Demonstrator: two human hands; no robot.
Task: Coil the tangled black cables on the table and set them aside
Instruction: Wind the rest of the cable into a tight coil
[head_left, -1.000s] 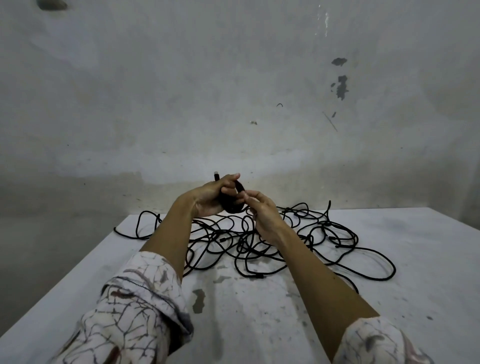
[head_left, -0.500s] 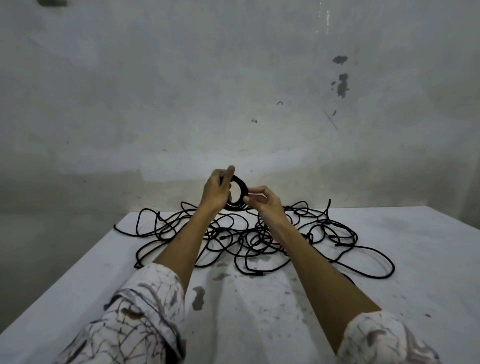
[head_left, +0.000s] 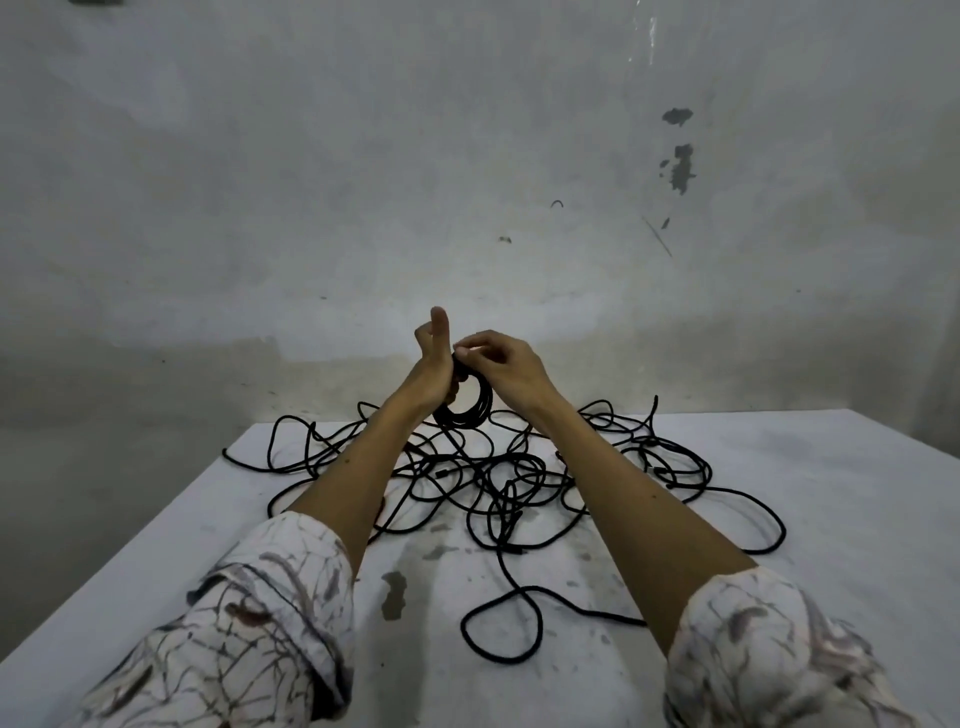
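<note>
A small black cable coil hangs in the air above the table's far middle. My left hand grips its upper left side, thumb pointing straight up. Touching the coil's top from the right, my right hand pinches a strand there between fingertips. Below both hands a big tangle of black cables sprawls over the table. One strand runs toward me and ends in a loose loop near my right forearm.
The white, stained table ends at a left edge and a far edge under a grey scuffed wall. A dark stain marks the tabletop between my arms. My patterned sleeves fill the bottom corners.
Both hands rose slightly and the coil now hangs below them instead of between them. My right hand moved onto the coil's top. A cable loop has slid toward me.
</note>
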